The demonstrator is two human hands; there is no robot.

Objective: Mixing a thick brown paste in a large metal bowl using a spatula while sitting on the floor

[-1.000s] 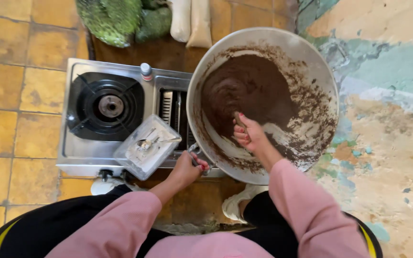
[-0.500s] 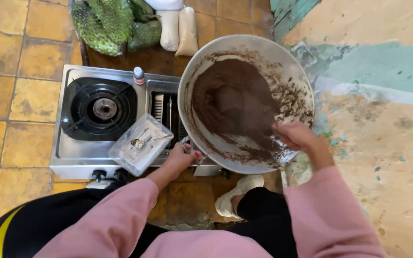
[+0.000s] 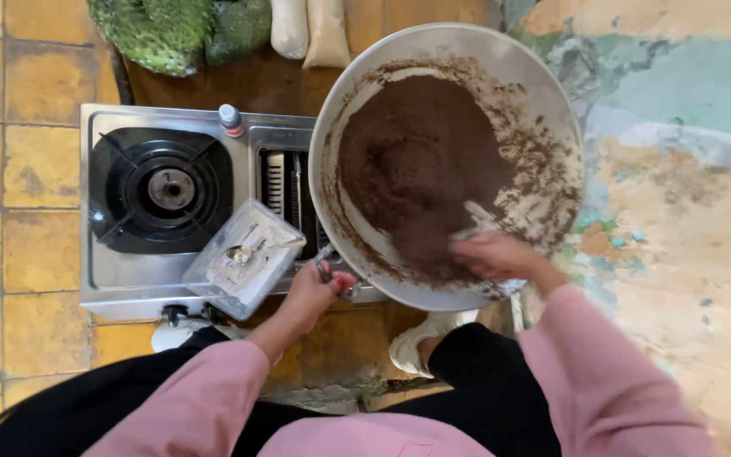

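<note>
A large grey metal wok (image 3: 543, 93) sits on the right side of a steel two-burner gas stove (image 3: 120, 279). It holds a dark brown crumbly mass (image 3: 420, 161), smeared up its walls. My left hand (image 3: 315, 292) grips the wok's handle at the near rim. My right hand (image 3: 492, 256) is inside the wok at its near right wall, fingers closed in the brown mass; whether it holds a tool is hidden.
A clear plastic box with a spoon inside (image 3: 243, 258) rests on the stove front, beside the bare left burner (image 3: 167, 190). Green rough-skinned fruit (image 3: 162, 30) and pale sacks (image 3: 306, 30) lie behind the stove. Yellow floor tiles (image 3: 19, 169) lie left, patchy painted floor (image 3: 687, 211) right.
My right hand has swept from the wok's middle to its near right wall, pushing the brown mass. The left hand keeps its hold on the handle.
</note>
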